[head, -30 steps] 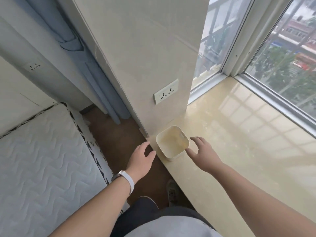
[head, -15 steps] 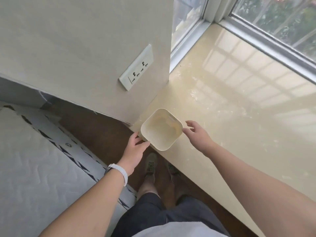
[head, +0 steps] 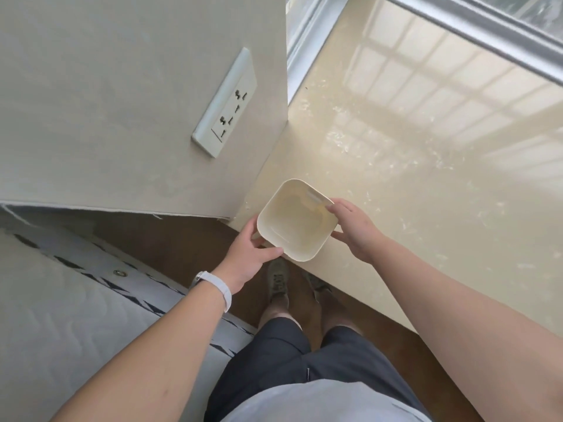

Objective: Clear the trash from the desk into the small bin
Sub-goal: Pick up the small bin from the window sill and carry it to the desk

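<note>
A small cream bin (head: 297, 220), square with rounded corners and nothing in it, stands at the near corner of the glossy beige window ledge (head: 426, 166). My left hand (head: 248, 257) grips its left wall, thumb along the near rim. My right hand (head: 355, 228) clasps its right wall, fingers curled over the far right rim. No trash is in view.
A wall corner with a white double socket (head: 225, 102) rises right behind the bin. A white quilted mattress (head: 61, 315) lies at the lower left. Brown floor and my shoes (head: 277, 280) are below the ledge edge. The window frame (head: 475, 25) runs along the top right.
Both hands have closed in from either side and now hold the bin. The view has tilted further down and come closer to the ledge.
</note>
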`<state>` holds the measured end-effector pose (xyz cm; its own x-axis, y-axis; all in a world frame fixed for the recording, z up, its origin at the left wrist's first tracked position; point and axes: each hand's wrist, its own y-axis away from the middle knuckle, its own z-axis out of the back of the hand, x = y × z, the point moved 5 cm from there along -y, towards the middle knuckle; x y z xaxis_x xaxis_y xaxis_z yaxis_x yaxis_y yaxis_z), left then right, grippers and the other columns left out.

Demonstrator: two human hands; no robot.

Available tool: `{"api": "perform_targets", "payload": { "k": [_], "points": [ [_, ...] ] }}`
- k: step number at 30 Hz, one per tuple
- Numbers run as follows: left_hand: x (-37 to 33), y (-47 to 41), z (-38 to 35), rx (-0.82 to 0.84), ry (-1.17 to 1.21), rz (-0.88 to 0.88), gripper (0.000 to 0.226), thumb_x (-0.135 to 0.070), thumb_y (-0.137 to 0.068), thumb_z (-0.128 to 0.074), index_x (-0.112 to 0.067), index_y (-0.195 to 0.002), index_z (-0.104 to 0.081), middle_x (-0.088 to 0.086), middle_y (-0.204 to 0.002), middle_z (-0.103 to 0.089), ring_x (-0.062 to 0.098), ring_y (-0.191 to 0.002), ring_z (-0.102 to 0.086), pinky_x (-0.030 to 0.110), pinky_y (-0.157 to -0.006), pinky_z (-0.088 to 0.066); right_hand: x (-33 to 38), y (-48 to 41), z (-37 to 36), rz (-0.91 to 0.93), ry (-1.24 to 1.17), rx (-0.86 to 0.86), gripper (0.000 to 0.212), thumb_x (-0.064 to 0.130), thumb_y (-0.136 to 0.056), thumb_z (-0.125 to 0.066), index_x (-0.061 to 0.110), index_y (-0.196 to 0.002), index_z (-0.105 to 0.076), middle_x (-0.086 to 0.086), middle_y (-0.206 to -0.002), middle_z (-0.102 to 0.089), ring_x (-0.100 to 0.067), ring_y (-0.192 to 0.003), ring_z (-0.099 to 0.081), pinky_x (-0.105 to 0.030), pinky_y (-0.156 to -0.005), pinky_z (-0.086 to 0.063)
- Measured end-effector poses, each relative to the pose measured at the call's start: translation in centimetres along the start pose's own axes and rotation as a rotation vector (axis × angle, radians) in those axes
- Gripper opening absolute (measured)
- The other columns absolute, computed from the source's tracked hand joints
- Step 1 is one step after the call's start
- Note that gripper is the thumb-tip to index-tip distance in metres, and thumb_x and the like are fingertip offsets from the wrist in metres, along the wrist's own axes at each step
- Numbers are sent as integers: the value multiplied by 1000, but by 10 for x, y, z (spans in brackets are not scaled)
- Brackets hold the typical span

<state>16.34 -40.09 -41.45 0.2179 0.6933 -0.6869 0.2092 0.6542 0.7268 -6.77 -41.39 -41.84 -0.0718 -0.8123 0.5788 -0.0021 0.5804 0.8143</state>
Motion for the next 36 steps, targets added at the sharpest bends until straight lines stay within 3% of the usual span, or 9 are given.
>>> {"api": "perform_targets", "payload": {
  "k": [4, 8, 10, 13, 16, 23, 27, 31, 36],
  "points": [
    [-17, 7, -7, 70, -62, -38, 76, -11, -73, -83, -42, -136, -51, -13, -133, -63, 11, -125, -58, 43, -106, -48, 3, 19, 10, 1, -95, -59, 26, 35, -88, -54, 29, -107, -71, 1, -117, -66, -18, -116, -59, -44, -100, -48],
    [-47, 23, -14, 108, -117, -116, 76, -15, -78, -84, -41, -139, -47, -19, -137, -55, 5, -124, -54, 24, -92, -49, 11, 49, 22, 40, -179, -97, 20, 31, -91, -55, 24, -100, -71, 4, -100, -68, -17, -103, -62, -43, -95, -51],
    [-61, 31, -16, 134, -126, -165, 76, -18, -79, -84, -42, -140, -46, -20, -139, -53, 4, -126, -51, 24, -94, -46, 17, 68, 26, 75, -214, -105, 18, 31, -93, -54, 23, -98, -69, 6, -97, -68, -17, -102, -62, -41, -92, -51],
    [-83, 43, -25, 170, -152, -239, 74, -25, -80, -83, -42, -141, -45, -22, -142, -51, 2, -130, -47, 27, -100, -43, 25, 98, 33, 128, -261, -154, 17, 32, -95, -53, 20, -97, -66, 7, -97, -69, -18, -103, -62, -43, -96, -51],
    [-101, 56, -39, 219, -170, -297, 71, -28, -83, -80, -43, -142, -44, -24, -143, -50, 0, -132, -45, 21, -94, -42, 27, 129, 42, 159, -319, -255, 21, 34, -96, -52, 19, -101, -67, 5, -108, -67, -22, -110, -61, -47, -98, -50],
    [-137, 71, -79, 309, -206, -429, 68, -27, -83, -80, -41, -141, -47, -24, -140, -53, 0, -133, -45, 35, -113, -33, 23, 193, 69, 259, -482, -402, 31, 43, -92, -53, 27, -113, -69, 1, -124, -63, -26, -115, -60, -50, -94, -54],
    [-166, 87, -110, 389, -243, -501, 70, -33, -81, -79, -44, -141, -46, -27, -140, -53, -2, -133, -45, 40, -115, -32, 24, 228, 90, 336, -562, -439, 31, 43, -93, -54, 28, -114, -70, -1, -122, -63, -28, -113, -61, -52, -93, -54],
    [-190, 103, -152, 463, -267, -557, 71, -38, -77, -79, -43, -140, -47, -24, -141, -53, 2, -135, -45, 48, -113, -37, 22, 259, 125, 415, -537, -532, 33, 45, -94, -51, 25, -117, -66, 1, -124, -63, -27, -113, -60, -45, -90, -55],
    [-206, 126, -227, 548, -309, -598, 64, -34, -83, -74, -43, -141, -47, -22, -142, -52, 3, -136, -44, 45, -111, -40, 5, 300, 181, 535, -500, -647, 29, 46, -95, -49, 26, -101, -68, 4, -108, -66, -18, -101, -59, -47, -98, -47]
  ]
}}
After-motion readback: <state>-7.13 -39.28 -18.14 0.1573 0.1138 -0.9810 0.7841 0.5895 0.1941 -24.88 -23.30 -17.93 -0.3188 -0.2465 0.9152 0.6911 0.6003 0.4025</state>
